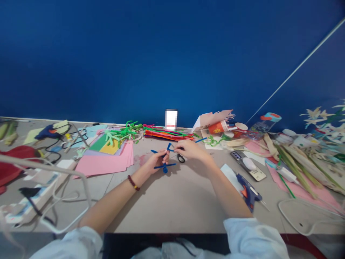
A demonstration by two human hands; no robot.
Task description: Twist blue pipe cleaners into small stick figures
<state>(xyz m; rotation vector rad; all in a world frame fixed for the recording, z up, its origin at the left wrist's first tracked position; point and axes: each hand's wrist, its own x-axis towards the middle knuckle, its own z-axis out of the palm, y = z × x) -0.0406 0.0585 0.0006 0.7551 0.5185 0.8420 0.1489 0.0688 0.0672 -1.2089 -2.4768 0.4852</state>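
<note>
My left hand (159, 158) is closed around a shape of twisted blue pipe cleaners (165, 166), whose ends stick out left and below the fingers. My right hand (188, 149) pinches the upper part of the same blue shape near its top loop. Both hands hover just above the grey table (175, 198), close together. A small black ring-like object (181, 158) lies on the table under my right hand. A beaded bracelet (133, 182) is on my left wrist.
A stack of coloured paper (107, 158) lies left, with green pipe cleaners (121, 133) and a bundle of mixed pipe cleaners (167, 135) behind. A blue glue gun (248, 192), a phone (248, 165), paper cups (218, 127) and dried leaves (299, 162) lie right. A power strip (35, 194) and cables sit left.
</note>
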